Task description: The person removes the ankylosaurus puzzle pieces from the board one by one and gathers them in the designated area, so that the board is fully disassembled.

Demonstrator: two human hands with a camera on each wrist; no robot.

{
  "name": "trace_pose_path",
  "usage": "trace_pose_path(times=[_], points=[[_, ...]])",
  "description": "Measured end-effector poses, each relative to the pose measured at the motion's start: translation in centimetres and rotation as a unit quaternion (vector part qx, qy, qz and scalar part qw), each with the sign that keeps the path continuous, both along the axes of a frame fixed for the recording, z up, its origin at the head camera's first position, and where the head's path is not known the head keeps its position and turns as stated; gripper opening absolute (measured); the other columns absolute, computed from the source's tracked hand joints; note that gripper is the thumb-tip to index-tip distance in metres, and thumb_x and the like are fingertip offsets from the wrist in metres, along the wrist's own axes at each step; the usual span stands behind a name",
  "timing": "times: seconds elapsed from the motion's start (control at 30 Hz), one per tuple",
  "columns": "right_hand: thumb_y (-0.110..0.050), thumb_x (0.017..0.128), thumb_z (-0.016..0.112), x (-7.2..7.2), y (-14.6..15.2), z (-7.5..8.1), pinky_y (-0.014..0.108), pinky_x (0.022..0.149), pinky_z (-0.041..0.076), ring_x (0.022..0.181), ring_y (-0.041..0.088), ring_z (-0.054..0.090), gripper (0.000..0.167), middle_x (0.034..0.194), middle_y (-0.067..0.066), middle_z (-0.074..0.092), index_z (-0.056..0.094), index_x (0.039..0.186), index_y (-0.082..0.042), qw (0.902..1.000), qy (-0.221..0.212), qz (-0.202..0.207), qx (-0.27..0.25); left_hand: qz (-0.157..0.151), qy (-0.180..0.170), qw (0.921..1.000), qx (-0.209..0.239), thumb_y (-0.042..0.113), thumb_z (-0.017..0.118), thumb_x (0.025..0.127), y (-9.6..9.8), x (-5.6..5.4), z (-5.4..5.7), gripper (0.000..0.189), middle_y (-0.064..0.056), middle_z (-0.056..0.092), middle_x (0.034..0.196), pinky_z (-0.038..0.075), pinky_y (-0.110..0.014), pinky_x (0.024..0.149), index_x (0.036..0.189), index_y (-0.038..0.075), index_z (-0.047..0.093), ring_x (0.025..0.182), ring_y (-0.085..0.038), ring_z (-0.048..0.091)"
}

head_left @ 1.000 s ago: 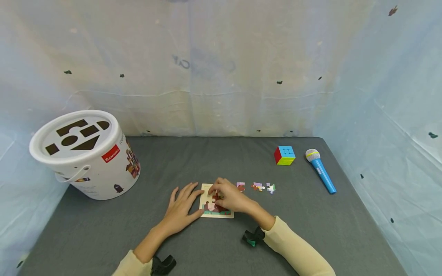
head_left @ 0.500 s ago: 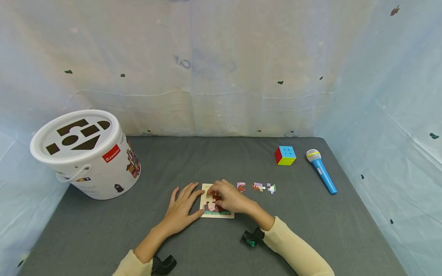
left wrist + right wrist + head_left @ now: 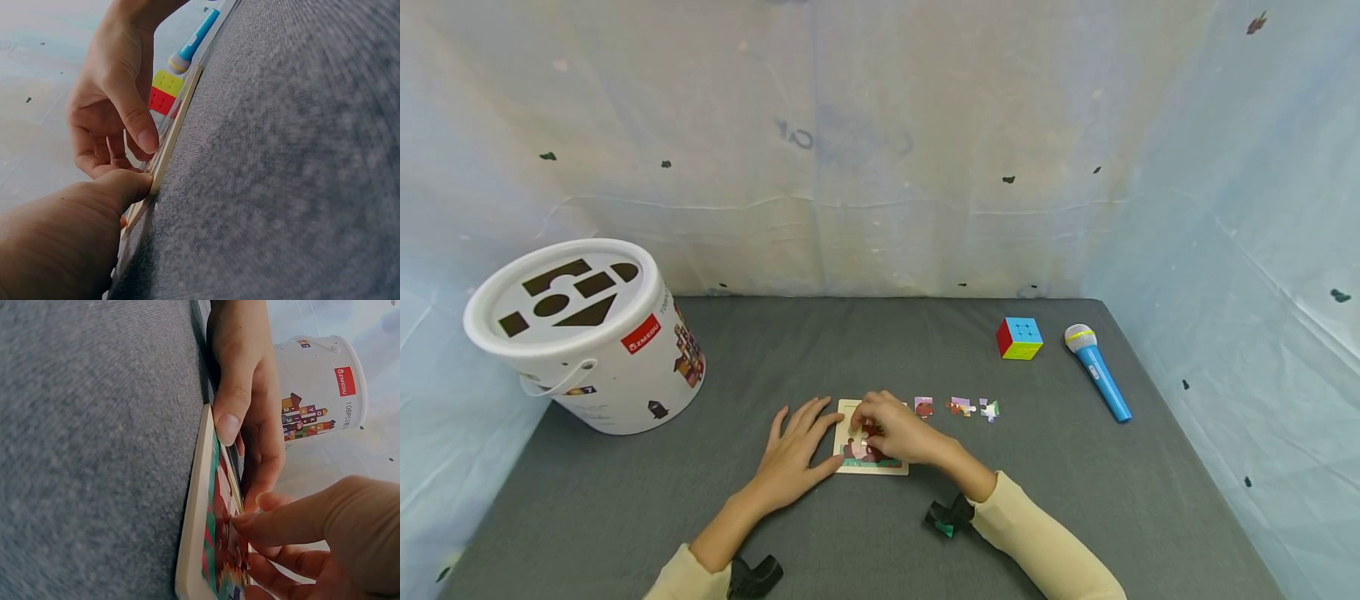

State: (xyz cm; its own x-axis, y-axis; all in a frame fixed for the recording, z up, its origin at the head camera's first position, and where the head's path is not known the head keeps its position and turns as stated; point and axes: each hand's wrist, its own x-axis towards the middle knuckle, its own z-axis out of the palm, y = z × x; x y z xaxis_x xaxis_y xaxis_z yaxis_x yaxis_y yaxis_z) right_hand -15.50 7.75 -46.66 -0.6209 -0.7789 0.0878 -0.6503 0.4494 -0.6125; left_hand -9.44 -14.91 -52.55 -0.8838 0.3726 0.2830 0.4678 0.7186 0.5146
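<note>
A small wooden jigsaw puzzle board [image 3: 892,470] with a picture in brown, pink and green lies flat on the table. My left hand [image 3: 793,462] rests at its left side, fingers spread, thumb and index fingertips on the frame. My right hand [image 3: 901,429] is bent over the board's upper part, thumb and fingers curled about a brown puzzle piece [image 3: 872,430] that they largely cover. From the right wrist view, the right thumb [image 3: 247,522] reaches down to the picture's surface. To the right lie loose puzzle pieces: a purple and brown one [image 3: 923,407], another [image 3: 960,406], and a green and white one [image 3: 989,409].
A large white bucket [image 3: 625,367] with shape holes in its lid stands at the left. Toward the back right sit a puzzle cube [image 3: 1019,338] and a blue toy microphone [image 3: 1099,375]. Grey cloth [image 3: 850,542] covers the table, with pale sheeting behind and beside it.
My right hand has shifted very slightly over the board, its knuckles a little lower in view. The left hand and the loose pieces keep their places.
</note>
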Motion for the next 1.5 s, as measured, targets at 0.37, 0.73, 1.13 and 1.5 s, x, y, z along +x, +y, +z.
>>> trace_pose_path(times=[0.37,0.73,1.13,1.5], points=[[0.010,0.088,0.067,-0.30,0.05,-0.37,0.024,0.074,0.043,0.086,0.017,0.047,0.021,0.095,0.006,0.056,0.070,0.099,-0.008,0.9997,-0.015,0.017,-0.006,0.001,-0.002,1.0000,-0.001,0.044,0.066,0.094,0.02,-0.01,-0.06,0.058,-0.014,0.035,0.157,0.006,-0.065,0.113,0.144,0.016,0.053,0.146,-0.033,0.027],[0.011,0.086,0.068,-0.34,0.09,-0.14,0.023,0.073,0.044,0.086,0.016,0.048,0.026,0.097,0.006,0.057,0.070,0.107,-0.005,0.9997,0.001,0.024,-0.001,0.000,0.001,1.0000,0.000,0.045,0.065,0.094,0.00,-0.06,-0.12,0.058,-0.014,0.036,0.157,0.006,-0.065,0.113,0.144,0.016,0.053,0.146,-0.034,0.028],[0.005,0.087,0.072,-0.30,0.22,-0.02,0.023,0.072,0.042,0.084,0.014,0.048,0.022,0.093,0.004,0.062,0.072,0.105,-0.007,0.9987,0.038,0.033,0.012,0.001,0.001,1.0000,-0.001,0.045,0.065,0.094,0.05,-0.05,-0.15,0.058,-0.014,0.036,0.157,0.007,-0.066,0.112,0.143,0.017,0.053,0.146,-0.034,0.027],[0.003,0.085,0.076,-0.16,0.28,0.19,0.023,0.072,0.041,0.087,0.017,0.049,0.030,0.101,0.002,0.063,0.072,0.112,-0.010,0.9984,0.026,0.035,0.036,0.001,0.000,1.0000,0.001,0.043,0.066,0.094,0.00,-0.02,-0.01,0.058,-0.014,0.035,0.157,0.006,-0.066,0.112,0.143,0.015,0.053,0.146,-0.034,0.027]])
